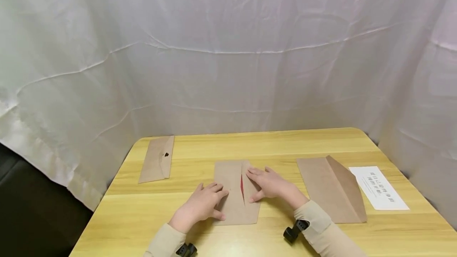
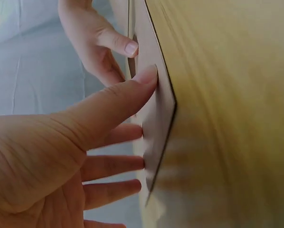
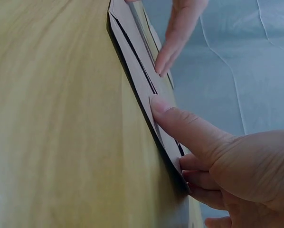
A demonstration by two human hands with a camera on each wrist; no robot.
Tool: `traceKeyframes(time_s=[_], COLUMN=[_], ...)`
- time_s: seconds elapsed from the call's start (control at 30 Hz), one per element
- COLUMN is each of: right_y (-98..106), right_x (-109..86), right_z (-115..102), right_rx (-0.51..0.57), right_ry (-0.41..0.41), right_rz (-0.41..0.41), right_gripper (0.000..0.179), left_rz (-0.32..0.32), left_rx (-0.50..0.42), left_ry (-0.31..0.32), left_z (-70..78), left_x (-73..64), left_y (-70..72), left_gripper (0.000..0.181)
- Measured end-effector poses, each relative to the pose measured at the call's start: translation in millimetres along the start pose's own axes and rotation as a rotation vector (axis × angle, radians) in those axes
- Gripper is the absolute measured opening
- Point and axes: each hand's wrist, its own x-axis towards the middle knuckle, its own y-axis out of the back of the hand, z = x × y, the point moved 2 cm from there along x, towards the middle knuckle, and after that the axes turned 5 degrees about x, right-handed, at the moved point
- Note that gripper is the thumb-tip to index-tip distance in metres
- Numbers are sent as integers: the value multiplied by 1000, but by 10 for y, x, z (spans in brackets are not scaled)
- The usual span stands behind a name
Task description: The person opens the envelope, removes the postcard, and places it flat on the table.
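A brown kraft envelope lies in the middle of the table, its flap folded over from the right. Through a narrow gap beside the flap's edge, a sliver of red shows. My left hand rests its spread fingertips and thumb on the envelope's left part. On the flap, the thumb and fingertips of my right hand touch down, spread apart. In the right wrist view, the flap stands slightly off the envelope's body, and the right thumb lies on it, with the other fingers near its far edge.
Another brown envelope lies at the right with its flap unfolded. Beside it is a white card with dark lettering. At the back left lies a third brown envelope with a dark mark. Pale curtains hang behind the table.
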Motion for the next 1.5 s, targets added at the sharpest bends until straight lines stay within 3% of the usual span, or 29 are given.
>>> traceKeyframes(time_s=[0.2, 0.4, 0.7, 0.87, 1.17, 1.5], right_y=[0, 2, -7, -9, -5, 7], right_x=[1, 1, 7, 4, 9, -1], right_z=[-27, -15, 36, 31, 17, -2], right_rx=[8, -1, -15, -12, -23, -7], right_ry=[4, -1, 16, 19, 27, 2], right_rz=[-8, -1, 7, 10, 10, 0], right_gripper=[95, 96, 93, 92, 92, 90], left_rz=[52, 153, 188, 177, 192, 287], left_rx=[113, 167, 216, 237, 261, 218], left_ry=[-145, -325, -503, -544, -556, -516], left_z=[129, 277, 443, 511, 516, 468], left_x=[62, 153, 326, 363, 384, 280], left_y=[59, 61, -8, 21, -1, 14], left_gripper=[62, 39, 40, 42, 42, 42])
